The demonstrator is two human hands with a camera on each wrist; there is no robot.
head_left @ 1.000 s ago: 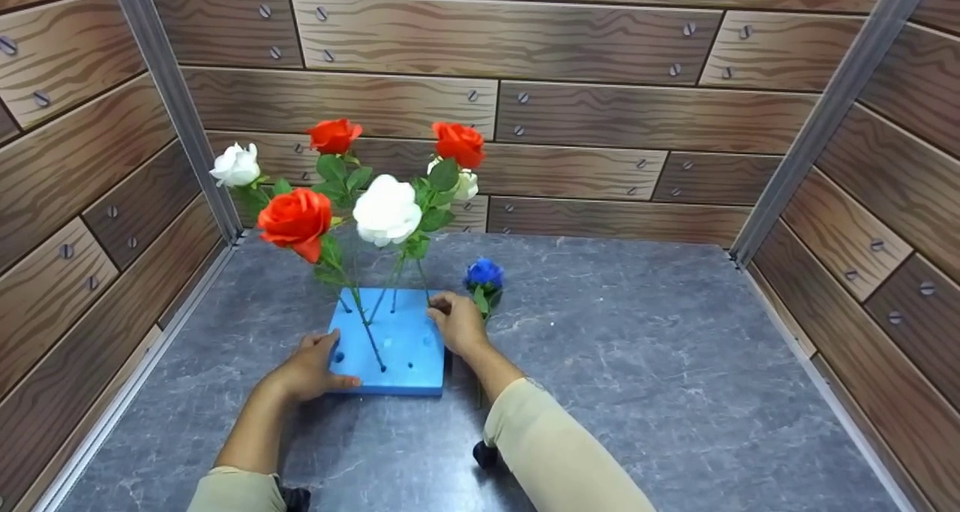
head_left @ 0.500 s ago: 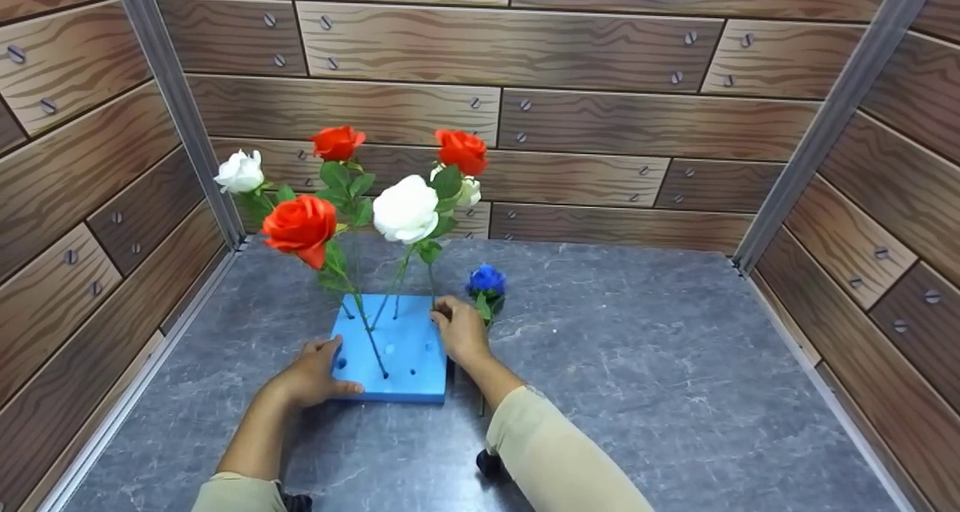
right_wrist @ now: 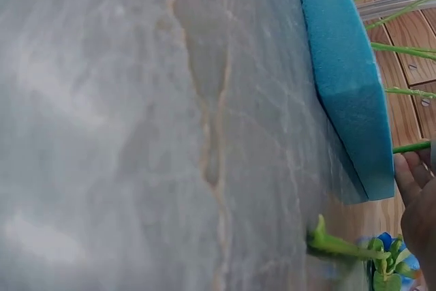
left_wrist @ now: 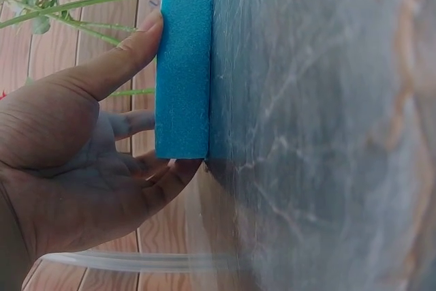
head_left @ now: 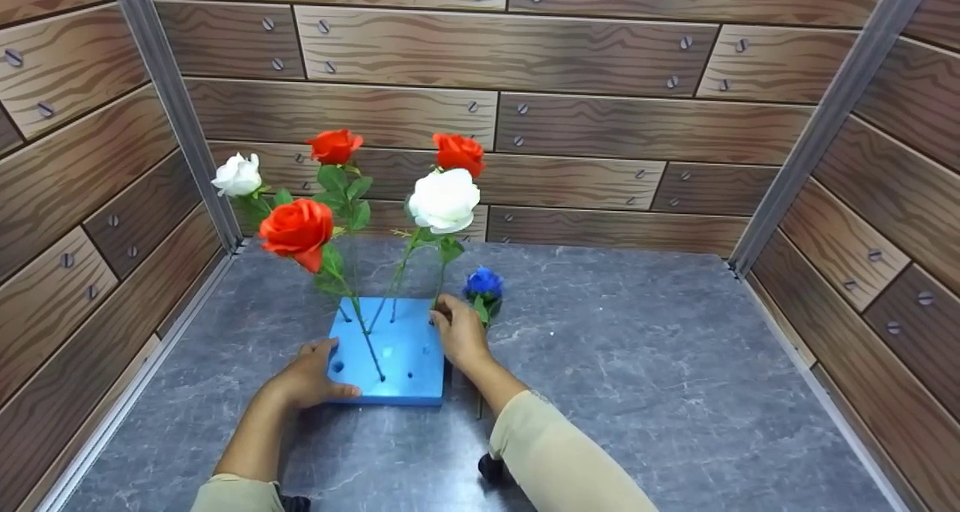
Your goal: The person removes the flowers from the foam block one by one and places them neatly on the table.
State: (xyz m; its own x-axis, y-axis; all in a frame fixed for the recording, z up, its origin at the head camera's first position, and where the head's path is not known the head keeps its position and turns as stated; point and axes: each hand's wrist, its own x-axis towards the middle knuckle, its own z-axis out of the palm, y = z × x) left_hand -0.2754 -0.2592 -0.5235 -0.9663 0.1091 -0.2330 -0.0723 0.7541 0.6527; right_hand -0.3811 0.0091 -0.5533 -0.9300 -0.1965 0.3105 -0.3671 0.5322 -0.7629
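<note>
A blue foam block (head_left: 394, 358) with holes lies flat, and several artificial roses stand in it. My left hand (head_left: 304, 377) grips its near left corner, thumb over the top edge and fingers along the side, as the left wrist view shows. At the far right edge, my right hand (head_left: 461, 335) pinches the stem (right_wrist: 411, 147) of a white rose (head_left: 444, 200) low down, close over the block. Red roses (head_left: 296, 230) and another white rose (head_left: 238, 174) rise on the left. A red rose (head_left: 459, 153) stands behind the held one, which mostly hides a further white bloom.
A blue rose (head_left: 484, 281) lies on the grey marbled table (head_left: 637, 369) right of the block, its stem passing under my right forearm. Bare holes (head_left: 410, 374) show in the block's near half. Wood-patterned walls (head_left: 592, 137) enclose the back and sides.
The held white rose's bloom has swung to the right and now covers most of the white bloom behind it. My hands keep nearly the same places; the head view has shifted slightly.
</note>
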